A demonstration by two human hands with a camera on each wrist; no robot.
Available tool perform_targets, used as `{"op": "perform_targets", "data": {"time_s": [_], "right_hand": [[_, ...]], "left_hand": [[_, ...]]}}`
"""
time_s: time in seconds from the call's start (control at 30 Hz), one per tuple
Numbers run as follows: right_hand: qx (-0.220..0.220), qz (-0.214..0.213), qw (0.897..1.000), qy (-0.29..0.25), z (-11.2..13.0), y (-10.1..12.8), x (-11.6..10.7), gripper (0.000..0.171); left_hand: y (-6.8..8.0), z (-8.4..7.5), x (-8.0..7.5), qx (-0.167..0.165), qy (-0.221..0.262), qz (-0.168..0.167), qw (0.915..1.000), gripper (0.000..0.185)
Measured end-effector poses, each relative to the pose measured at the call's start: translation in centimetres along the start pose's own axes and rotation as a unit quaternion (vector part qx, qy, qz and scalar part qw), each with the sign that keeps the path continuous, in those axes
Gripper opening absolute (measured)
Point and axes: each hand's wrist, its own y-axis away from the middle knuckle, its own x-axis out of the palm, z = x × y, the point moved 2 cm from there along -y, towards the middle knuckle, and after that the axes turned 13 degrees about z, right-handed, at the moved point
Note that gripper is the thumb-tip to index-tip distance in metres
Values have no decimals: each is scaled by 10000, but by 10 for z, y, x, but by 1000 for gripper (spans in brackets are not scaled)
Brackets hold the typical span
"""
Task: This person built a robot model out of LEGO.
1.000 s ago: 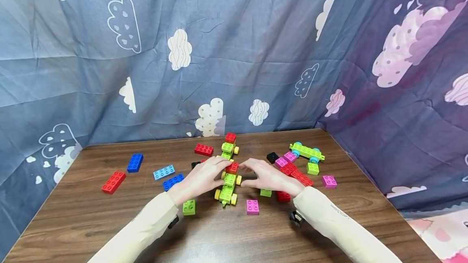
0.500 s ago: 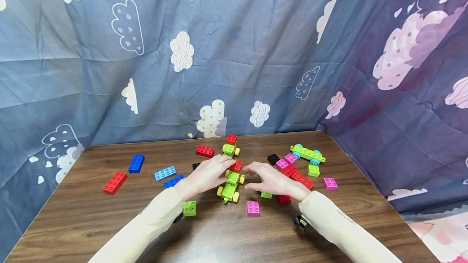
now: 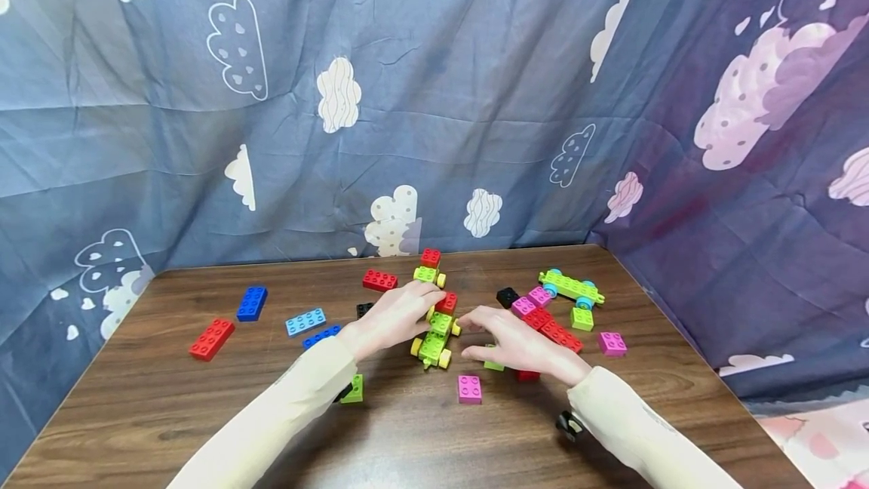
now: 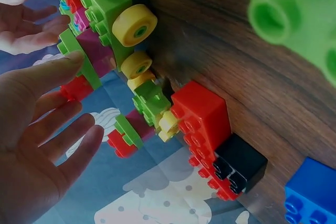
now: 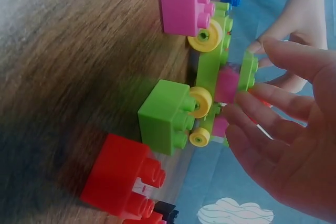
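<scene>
Green car [image 3: 433, 346] is standing on the surface [image 3: 434, 436] between left grip [image 3: 392, 317] and right grip [image 3: 519, 343].
A red brick [image 3: 446, 302] is topping it; both grips are showing fingers loosely spread, contact uncertain. Pressing lightly and evenly, low on both sides, should be keeping it straight.

Left of the left hand [image 3: 390, 320] lie a light-blue brick [image 3: 305, 321] and, farthest out, a red brick [image 3: 212, 339]. Beyond the right hand [image 3: 517, 342] sit a black brick [image 3: 507, 297] and a blue-wheeled green chassis [image 3: 570, 287]; right of that hand, a pink brick [image 3: 612, 344]. Past both hands, a cloud-patterned curtain [image 3: 434, 134] backs the desk [image 3: 407, 436].
</scene>
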Motion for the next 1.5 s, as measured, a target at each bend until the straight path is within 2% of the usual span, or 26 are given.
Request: {"op": "perform_targets", "data": {"time_s": [0.33,0.6,0.77,1.13,1.5], "right_hand": [[-415,-200,9986,254,11,15,0,26],[-489,207,9985,122,17,23,7,25],[-626,291,9976,104,19,23,10,24],[-821,222,9963,147,20,20,11,23],[-764,353,9964,138,17,17,21,26]], "left_hand": [[-6,-2,-1,215,-198,-12,9996,54],[-12,-1,0,429,-386,-84,9983,49],[-15,-1,0,518,-432,-99,9977,47],[-30,1,-3,326,-732,136,9967,45],[-40,2,0,147,-1115,-27,9937,40]]}}
